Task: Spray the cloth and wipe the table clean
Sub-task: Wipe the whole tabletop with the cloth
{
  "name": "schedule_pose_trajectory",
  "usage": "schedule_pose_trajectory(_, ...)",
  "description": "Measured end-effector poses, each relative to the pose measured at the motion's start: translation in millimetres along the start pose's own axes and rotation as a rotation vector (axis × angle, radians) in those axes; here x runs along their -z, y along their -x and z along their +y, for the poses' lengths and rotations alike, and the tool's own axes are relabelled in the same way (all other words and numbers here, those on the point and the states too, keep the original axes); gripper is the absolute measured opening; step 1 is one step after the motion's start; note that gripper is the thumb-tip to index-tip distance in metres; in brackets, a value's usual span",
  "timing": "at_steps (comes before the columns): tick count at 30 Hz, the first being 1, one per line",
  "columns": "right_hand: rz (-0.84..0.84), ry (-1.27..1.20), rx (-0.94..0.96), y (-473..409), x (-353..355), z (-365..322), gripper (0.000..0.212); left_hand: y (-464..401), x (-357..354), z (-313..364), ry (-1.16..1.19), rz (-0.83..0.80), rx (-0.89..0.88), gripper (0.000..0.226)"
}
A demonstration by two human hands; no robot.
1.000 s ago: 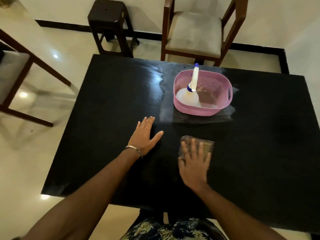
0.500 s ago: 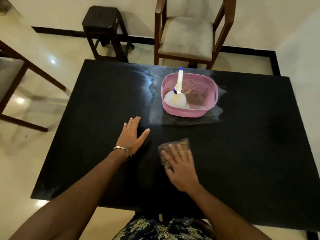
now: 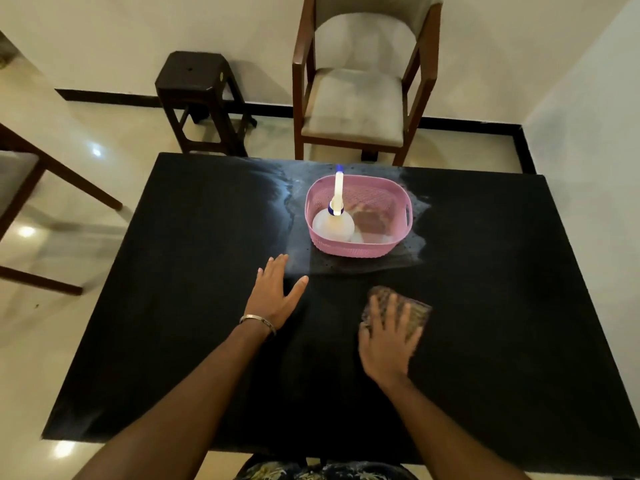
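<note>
Change: cloth (image 3: 398, 308) has slid right from mid-table; wiping stroke underway.
Right hand (image 3: 388, 341): flat, pressing cloth.
Left hand (image 3: 275, 294): flat, bracing on table (image 3: 519, 306).

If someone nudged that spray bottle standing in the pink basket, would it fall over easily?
Probably not far. The spray bottle has a wide round body under a tall thin neck, so it likely sits steady. If it tipped, the pink basket wall beside it would probably catch it. It looks like light plastic; how full it is cannot be told.
</note>
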State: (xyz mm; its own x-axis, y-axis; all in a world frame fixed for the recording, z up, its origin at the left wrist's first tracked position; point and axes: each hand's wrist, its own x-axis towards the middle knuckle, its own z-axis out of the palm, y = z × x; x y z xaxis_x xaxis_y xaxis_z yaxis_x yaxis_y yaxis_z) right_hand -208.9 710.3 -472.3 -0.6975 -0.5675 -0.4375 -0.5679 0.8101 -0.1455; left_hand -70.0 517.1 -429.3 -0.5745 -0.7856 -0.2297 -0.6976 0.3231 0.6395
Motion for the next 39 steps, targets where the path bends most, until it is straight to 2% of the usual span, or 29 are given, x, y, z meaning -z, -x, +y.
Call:
schedule_pose_trajectory(3, -0.118, 0.077, 0.342, 19, -12, -56, 0.068, -11, 10, -8, 0.008, -0.025, -0.002, 0.070)
schedule_pose_trajectory(6, -0.201, 0.069, 0.414, 24, -18, -86, 0.070, -27, 19, -15, 0.019, -0.052, -0.021, 0.070)
schedule_pose_trajectory(8, -0.197, -0.030, 0.380, 24, -14, -91, 0.070, -36, 24, -13, 0.052, -0.066, -0.041, 0.069)
schedule_pose_trajectory(9, -0.144, -0.115, 0.362, 24, -9, -89, 0.068, -40, 26, -9, 0.071, -0.068, -0.054, 0.068)
schedule_pose_trajectory(11, 0.075, -0.360, 0.268, 21, 8, -83, 0.063, -49, 32, 1, 0.122, -0.085, -0.053, 0.066)
schedule_pose_trajectory(13, 0.266, -0.574, 0.048, 6, 28, -72, 0.058, -59, 36, 11, 0.183, -0.118, -0.020, 0.065)
schedule_pose_trajectory(14, 0.305, -0.673, -0.087, -5, 40, -64, 0.056, -63, 35, 17, 0.209, -0.127, -0.005, 0.066)
schedule_pose_trajectory(16, 0.277, -0.880, -0.314, -29, 65, -52, 0.060, -73, 32, 25, 0.272, -0.135, 0.026, 0.069)
schedule_pose_trajectory(18, 0.236, -1.044, -0.406, -54, 88, -44, 0.066, -84, 27, 34, 0.332, -0.142, 0.074, 0.070)
schedule_pose_trajectory(22, 0.072, -1.219, -0.426, -100, 109, -33, 0.078, -103, 20, 47, 0.396, -0.187, 0.189, 0.066)
schedule_pose_trajectory(27, -0.041, -1.361, -0.399, -115, 127, -42, 0.041, -115, 17, 60, 0.387, -0.217, 0.218, 0.045)
schedule_pose_trajectory(29, -0.079, -1.396, -0.407, -118, 128, -44, 0.037, -121, 13, 61, 0.347, -0.228, 0.256, 0.044)
schedule_pose_trajectory(33, -0.080, -1.440, -0.427, -124, 131, -48, 0.039, -131, 6, 66, 0.321, -0.212, 0.325, 0.039)
schedule_pose_trajectory(39, -0.069, -1.470, -0.360, -126, 141, -73, 0.034, -136, 12, 47, 0.441, -0.131, 0.382, 0.037)
